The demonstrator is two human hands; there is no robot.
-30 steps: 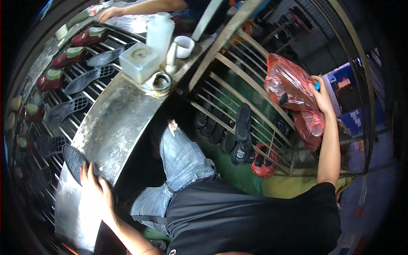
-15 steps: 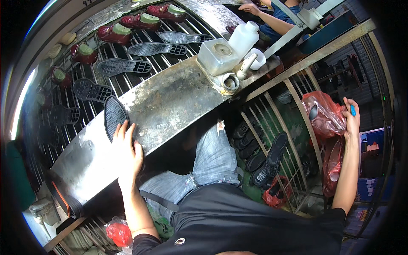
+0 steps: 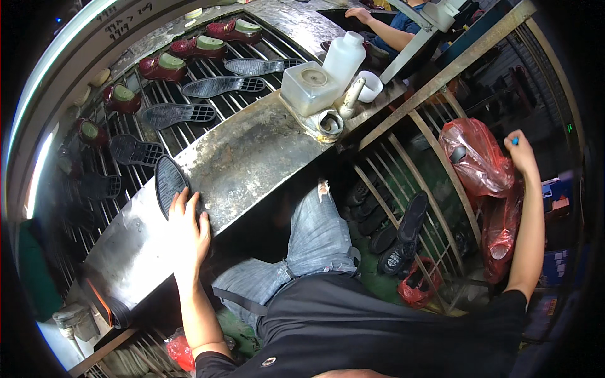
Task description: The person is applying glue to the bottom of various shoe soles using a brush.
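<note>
My left hand [image 3: 189, 236] lies on the metal ledge [image 3: 252, 160], fingers stretched out and the thumb apart. Its fingertips rest against the lower end of a black shoe sole [image 3: 169, 183], whose rest is partly covered by the hand. Off to the right, my right hand [image 3: 522, 154] is raised and closed, a bit of blue showing at the fingers. Beside it hangs a red see-through plastic bag [image 3: 482, 157] with something dark inside. Whether the fingers pinch the bag's film is too small to tell. Lower down is a second wrapped red bundle [image 3: 502, 239].
Beyond the ledge, a bar rack [image 3: 239, 112] bears black soles [image 3: 179, 115] and maroon shoes [image 3: 162, 66]. A square plastic container [image 3: 309, 88], a white bottle [image 3: 345, 58] and a small pot [image 3: 329, 125] stand at the ledge's right end. Black shoes [image 3: 398, 252] lie by a barred rack. Another person's arm [image 3: 384, 31] shows far off.
My right hand has gone from lying against the red bag to a closed shape just right of it. The bag looks fuller and taller. My left hand stays by the sole.
</note>
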